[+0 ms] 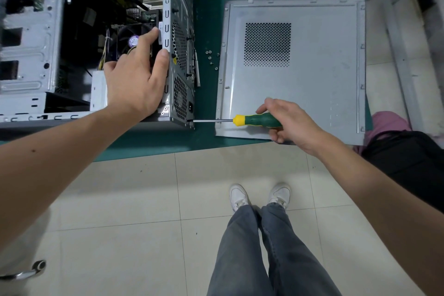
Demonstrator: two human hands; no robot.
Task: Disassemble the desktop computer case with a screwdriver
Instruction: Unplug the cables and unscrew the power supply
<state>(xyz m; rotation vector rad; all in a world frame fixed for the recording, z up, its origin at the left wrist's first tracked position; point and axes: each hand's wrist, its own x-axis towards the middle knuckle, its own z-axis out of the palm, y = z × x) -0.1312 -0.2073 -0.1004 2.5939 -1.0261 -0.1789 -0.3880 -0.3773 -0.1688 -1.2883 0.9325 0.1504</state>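
Far left: the open computer case (36, 38) lies on the green mat (209, 21), side opening up, drive bays and fan (131, 39) exposed. Its left portion runs out of frame.

My left hand (134, 79) grips the case's rear top edge, thumb outside on the perforated back panel (180, 60), fingers curled over the rim into the interior. I read this as bracing.

Step in hand, by my judgement: backing out a screw at the lower rear corner, near the power supply socket (191, 106). The screwdriver (240, 120) lies level, shaft tip meeting the case at that corner. I cannot make out the screw head or whether the tip is seated; too small.

Loose screws (211, 56) sit on the mat between the case and the removed side panel (295, 67), so the side cover is already off.

My right hand (290, 122) is wrapped round the green handle, yellow collar showing ahead of the fingers; the hand hangs over the side panel's near edge.

Next move calls for: steady axial pressure, shaft square to the rear face, left hand resisting the push so the case does not slide.

Hidden: cabling deep inside is in shadow; my left fingertips are mostly out of sight. Right edge: grey metal frame (396, 38) and a dark bag (408, 156), partly cut off.
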